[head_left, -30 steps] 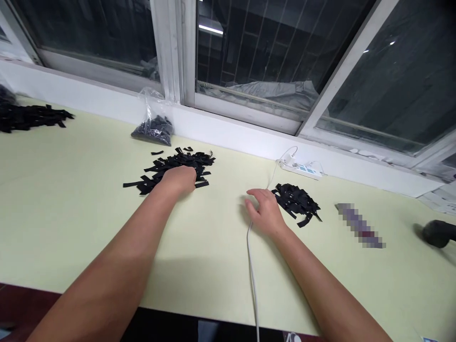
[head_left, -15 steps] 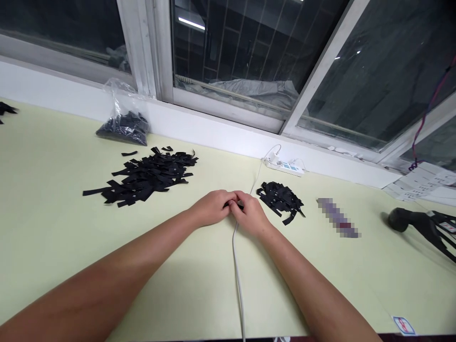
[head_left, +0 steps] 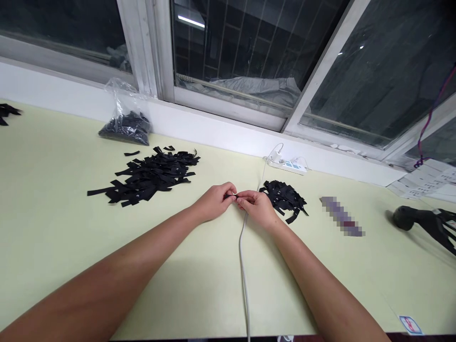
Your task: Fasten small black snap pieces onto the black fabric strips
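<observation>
Between my two hands is a small black strip [head_left: 230,195], mostly covered by the fingers. My left hand [head_left: 214,202] pinches its left part, and my right hand [head_left: 257,205] pinches its right end, fingertips almost touching. A large loose pile of black fabric strips [head_left: 153,175] lies to the left of my hands. Just right of my right hand is a smaller, rounder pile of black strips [head_left: 285,195]. A grey-white cable [head_left: 242,256] runs along the table under my right hand.
Against the back wall stand a clear bag of black pieces [head_left: 126,126] and a white power strip [head_left: 288,165]. To the right lie a blurred-out item [head_left: 342,217] and a black object [head_left: 423,221]. More black strips [head_left: 7,111] are at the far left.
My right hand has shifted slightly right, and the fingertips of both hands are a little farther apart. The view has moved slightly.
</observation>
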### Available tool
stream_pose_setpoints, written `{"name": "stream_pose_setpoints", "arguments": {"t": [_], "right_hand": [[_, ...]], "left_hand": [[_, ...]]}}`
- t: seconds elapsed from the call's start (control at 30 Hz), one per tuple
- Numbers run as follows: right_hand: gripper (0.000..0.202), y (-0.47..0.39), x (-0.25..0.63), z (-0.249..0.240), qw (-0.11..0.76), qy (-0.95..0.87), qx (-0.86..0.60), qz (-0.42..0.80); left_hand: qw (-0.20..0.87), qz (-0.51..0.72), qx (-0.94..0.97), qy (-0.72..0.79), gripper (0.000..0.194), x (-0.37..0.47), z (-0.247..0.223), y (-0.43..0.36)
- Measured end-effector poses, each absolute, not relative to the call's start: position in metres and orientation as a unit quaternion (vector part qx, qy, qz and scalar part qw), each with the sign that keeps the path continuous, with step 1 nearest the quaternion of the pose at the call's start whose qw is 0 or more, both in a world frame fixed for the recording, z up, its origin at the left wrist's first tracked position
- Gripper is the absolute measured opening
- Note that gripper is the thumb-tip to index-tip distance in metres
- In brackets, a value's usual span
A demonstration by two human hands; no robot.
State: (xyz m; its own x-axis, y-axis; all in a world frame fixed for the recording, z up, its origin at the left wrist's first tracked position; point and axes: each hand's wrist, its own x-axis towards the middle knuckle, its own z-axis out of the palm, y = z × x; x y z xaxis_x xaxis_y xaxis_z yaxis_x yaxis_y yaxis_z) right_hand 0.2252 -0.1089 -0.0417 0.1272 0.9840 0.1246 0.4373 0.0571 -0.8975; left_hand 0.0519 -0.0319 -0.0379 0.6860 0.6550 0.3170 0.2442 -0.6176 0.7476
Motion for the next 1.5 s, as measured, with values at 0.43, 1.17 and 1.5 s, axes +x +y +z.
{"name": "stream_pose_setpoints", "arguments": {"t": [0.43,1.17,1.5], "right_hand": [[0.019,-0.112,0.215,-0.043,0.442,-0.591,-0.629,0.244],[0.015,-0.112,0.212,-0.042,0.439,-0.611,-0.644,0.14],[0.014,-0.11,0.214,-0.048,0.46,-0.611,-0.599,0.239]], "left_hand": [[0.34,0.288,0.855,0.266,0.018,0.054,-0.039,-0.032],[0.56,0.26,0.747,0.246,0.036,0.051,-0.041,-0.018],[0.606,0.244,0.731,0.196,0.032,0.048,-0.034,-0.017]]}}
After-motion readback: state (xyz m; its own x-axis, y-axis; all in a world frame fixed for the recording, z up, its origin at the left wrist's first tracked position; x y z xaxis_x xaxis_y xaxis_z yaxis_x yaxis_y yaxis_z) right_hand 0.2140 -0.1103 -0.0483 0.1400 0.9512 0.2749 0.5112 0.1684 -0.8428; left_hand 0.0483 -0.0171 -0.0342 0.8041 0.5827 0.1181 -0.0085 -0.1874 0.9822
